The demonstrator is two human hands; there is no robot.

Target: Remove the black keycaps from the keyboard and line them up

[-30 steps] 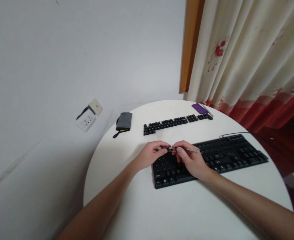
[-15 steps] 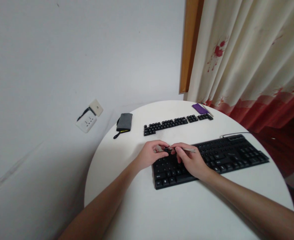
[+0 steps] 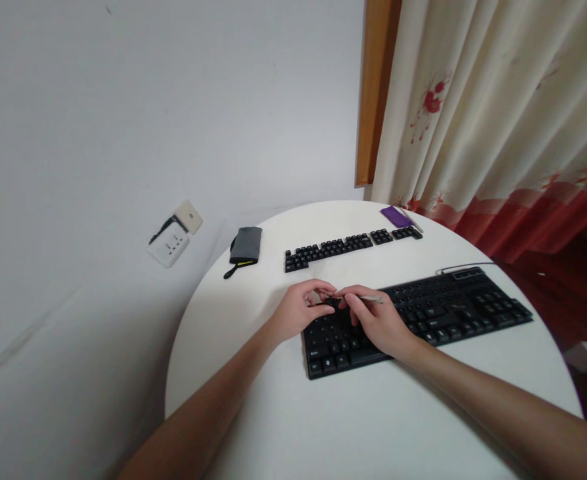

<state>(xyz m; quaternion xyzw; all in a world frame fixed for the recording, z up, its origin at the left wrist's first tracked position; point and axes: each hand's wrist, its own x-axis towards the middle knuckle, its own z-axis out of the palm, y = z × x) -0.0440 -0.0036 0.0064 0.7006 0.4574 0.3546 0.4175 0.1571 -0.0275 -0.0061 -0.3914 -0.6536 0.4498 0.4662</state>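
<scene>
Above the left half of a black keyboard (image 3: 453, 310), my two hands meet at the fingertips. My left hand (image 3: 298, 310) curls thumb and fingers around what looks like a small black keycap (image 3: 329, 301), partly hidden by the fingers. A slim, pale stick-like tool (image 3: 373, 299) is pinched in my right hand (image 3: 373, 320), its back end pointing right and its tip close to the left fingers. Bare sockets show on the keyboard's left part, while keys along its bottom row are in place. Behind it, several loose black keycaps (image 3: 328, 249) stand in rows.
The round white table (image 3: 283, 413) stands against a wall with a socket plate (image 3: 169, 244). A grey pouch (image 3: 246, 245) with a loop lies at the back left. At the back right are a purple cloth-like item (image 3: 396, 216) and a thin pale stick (image 3: 414, 222).
The view has shifted slightly, moving everything a little to the left. My fingers have moved a bit, and the small dark piece between them is less visible; both hands keep their grip.
</scene>
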